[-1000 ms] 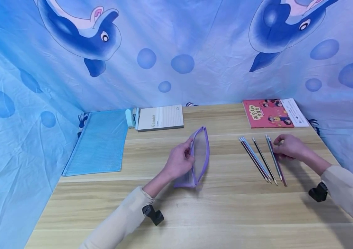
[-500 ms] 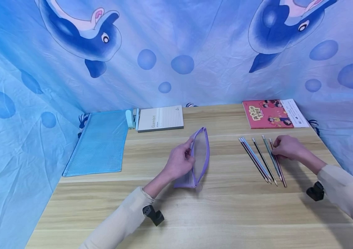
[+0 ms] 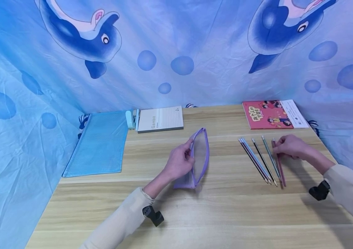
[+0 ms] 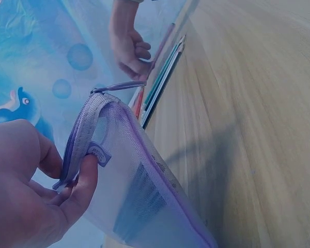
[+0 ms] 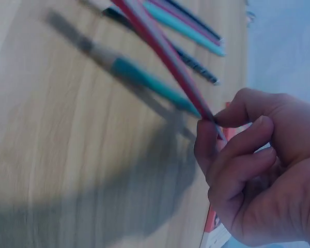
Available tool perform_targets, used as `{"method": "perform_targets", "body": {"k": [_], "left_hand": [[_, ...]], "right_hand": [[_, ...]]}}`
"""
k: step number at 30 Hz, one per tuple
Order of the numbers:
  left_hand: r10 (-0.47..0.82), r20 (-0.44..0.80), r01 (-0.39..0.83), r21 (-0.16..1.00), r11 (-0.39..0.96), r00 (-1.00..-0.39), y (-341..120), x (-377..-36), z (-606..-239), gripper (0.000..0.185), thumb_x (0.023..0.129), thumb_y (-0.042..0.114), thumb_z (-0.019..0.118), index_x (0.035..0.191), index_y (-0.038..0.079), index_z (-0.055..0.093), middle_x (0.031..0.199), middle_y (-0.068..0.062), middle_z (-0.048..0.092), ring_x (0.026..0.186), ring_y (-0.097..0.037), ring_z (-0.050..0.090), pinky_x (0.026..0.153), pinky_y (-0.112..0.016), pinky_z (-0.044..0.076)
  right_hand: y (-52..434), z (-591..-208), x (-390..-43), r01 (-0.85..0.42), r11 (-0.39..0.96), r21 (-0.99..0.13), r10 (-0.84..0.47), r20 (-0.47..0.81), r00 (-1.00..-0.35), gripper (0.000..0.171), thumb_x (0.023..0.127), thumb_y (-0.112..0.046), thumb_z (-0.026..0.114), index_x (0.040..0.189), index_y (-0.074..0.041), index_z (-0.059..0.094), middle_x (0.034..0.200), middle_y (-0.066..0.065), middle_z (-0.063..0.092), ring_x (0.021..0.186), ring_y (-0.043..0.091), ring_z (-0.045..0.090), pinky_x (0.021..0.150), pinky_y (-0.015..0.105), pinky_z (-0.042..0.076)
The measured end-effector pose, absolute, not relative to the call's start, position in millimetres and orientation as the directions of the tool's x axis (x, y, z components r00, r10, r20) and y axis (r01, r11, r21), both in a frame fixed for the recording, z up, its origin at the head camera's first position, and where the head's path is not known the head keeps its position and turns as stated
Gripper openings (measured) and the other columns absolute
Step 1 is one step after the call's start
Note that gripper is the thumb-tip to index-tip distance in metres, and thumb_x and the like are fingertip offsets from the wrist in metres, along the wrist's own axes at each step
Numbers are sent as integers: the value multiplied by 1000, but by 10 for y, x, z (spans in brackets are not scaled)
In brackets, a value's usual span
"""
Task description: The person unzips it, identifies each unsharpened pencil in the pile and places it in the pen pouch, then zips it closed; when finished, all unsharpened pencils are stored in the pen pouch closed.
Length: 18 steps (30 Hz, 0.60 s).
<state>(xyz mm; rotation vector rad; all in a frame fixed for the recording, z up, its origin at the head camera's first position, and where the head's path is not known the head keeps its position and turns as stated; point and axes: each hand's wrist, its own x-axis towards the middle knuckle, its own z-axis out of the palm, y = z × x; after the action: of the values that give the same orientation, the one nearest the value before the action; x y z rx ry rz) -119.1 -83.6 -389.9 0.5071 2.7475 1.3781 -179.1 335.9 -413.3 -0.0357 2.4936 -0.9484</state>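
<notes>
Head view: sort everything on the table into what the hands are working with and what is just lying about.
In hand:
left hand holding the purple mesh pouch
right hand pinching the red pencil
other pencils beside it

Lying about:
blue zip bag
notepad
red book

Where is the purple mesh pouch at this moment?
In the head view the purple mesh pouch stands on edge at the middle of the wooden table, held by the left hand, left of the pencils.

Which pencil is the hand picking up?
The dark red pencil, rightmost in the row. The right hand pinches its far end; the other pencils lie untouched.
</notes>
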Motion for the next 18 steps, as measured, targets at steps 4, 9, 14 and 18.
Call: {"method": "perform_targets", "body": {"k": [4, 9, 14, 18], "left_hand": [[298, 126, 280, 780, 559, -946, -836, -1188, -3896, 70, 78, -7, 60, 146, -10, 42, 87, -7, 58, 75, -16, 54, 62, -25, 50], [300, 125, 282, 776, 564, -946, -836, -1178, -3892, 70, 78, -6, 60, 146, -9, 42, 87, -7, 58, 74, -15, 53, 62, -25, 50], [298, 131, 285, 775, 564, -946, -838, -1171, -3894, 70, 78, -6, 60, 146, -8, 43, 87, -7, 58, 74, -15, 54, 62, -25, 50], [299, 130, 284, 779, 559, -945, -845, -1161, -3899, 70, 78, -7, 60, 145, -9, 42, 86, -7, 58, 73, -16, 54, 61, -25, 50]], "right_hand": [[3289, -4063, -1796, 214, 708, -673, -193, -476, -858, 24, 92, -20, 65, 99, 1, 56, 69, 4, 56, 52, 12, 41, 44, 26, 35], [3179, -4011, -1812, 256, 626, -737, -241, -495, -835, 29, 96, -20, 60, 111, 5, 55, 71, 3, 52, 54, 12, 42, 46, 25, 34], [3079, -3987, -1800, 324, 426, -845, -340, -481, -808, 26, 100, -19, 57, 115, 2, 52, 75, 2, 55, 53, 8, 40, 46, 22, 33], [2984, -4050, -1765, 387, -9, -922, -580, -311, -753, 13, 104, -8, 42, 110, -4, 53, 78, -1, 53, 52, 5, 32, 46, 17, 29]]}}
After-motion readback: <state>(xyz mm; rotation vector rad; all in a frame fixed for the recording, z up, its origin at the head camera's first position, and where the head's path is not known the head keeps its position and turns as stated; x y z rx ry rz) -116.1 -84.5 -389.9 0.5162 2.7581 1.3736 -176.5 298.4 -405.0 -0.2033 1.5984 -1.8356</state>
